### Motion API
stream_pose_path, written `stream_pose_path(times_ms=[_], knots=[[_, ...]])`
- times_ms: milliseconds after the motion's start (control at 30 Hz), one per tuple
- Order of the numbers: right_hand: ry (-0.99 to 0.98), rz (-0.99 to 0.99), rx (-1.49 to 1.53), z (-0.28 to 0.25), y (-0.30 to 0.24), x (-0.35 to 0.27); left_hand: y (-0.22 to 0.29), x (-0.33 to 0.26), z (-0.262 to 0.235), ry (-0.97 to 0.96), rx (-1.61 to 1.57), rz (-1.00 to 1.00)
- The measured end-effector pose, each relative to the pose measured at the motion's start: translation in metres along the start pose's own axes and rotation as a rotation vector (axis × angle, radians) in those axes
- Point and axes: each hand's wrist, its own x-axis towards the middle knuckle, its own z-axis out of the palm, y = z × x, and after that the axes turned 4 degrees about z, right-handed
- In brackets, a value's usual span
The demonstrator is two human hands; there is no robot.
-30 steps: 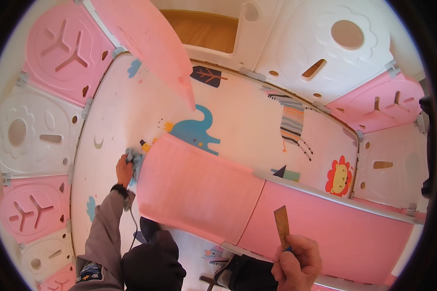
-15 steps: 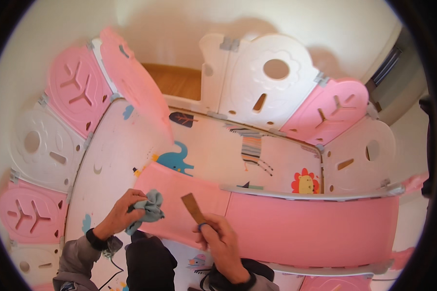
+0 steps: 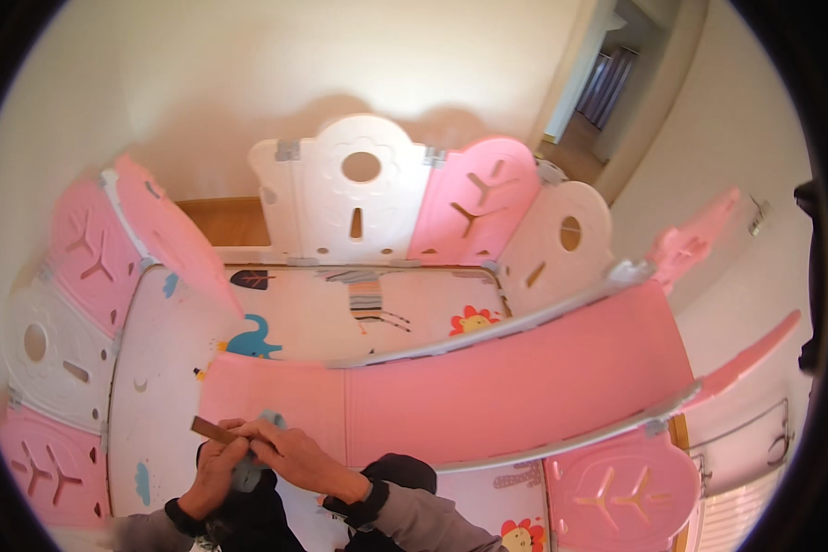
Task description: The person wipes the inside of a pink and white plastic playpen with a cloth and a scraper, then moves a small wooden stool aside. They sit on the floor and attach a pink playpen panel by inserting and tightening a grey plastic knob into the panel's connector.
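Two hands meet low in the view, over the near edge of the folded pink mat. The left hand is closed around a blue-grey cloth, which shows between both hands. The right hand lies across the cloth, fingers curled; the brown strip juts left from between the hands, and which hand grips it cannot be told. Cloth and strip sit just in front of the mat's fold, above the person's dark knees.

Judgement: the strip appears to be getting wiped with the cloth. Done well, the cloth wraps the strip fully and is drawn along its length, with the strip pinched firmly at one end.

Around them: the printed play mat with elephant and zebra, then the pink and white fence panels.
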Motion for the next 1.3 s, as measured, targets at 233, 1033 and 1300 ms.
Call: stream_pose_path(times_ms=[233,1033,1300], knots=[[0.400,0.119,-0.125,-0.085,-0.013,-0.139,0.021,-0.024,-0.031,0.256,0.158,0.164],[-0.078,0.536,-0.165,0.030,0.209,-0.418,-0.034,-0.023,-0.120,0.166,0.632,0.321],[-0.443,0.595,-0.295,0.042,0.294,-0.432,-0.051,-0.021,-0.147,0.244,0.815,0.416]])
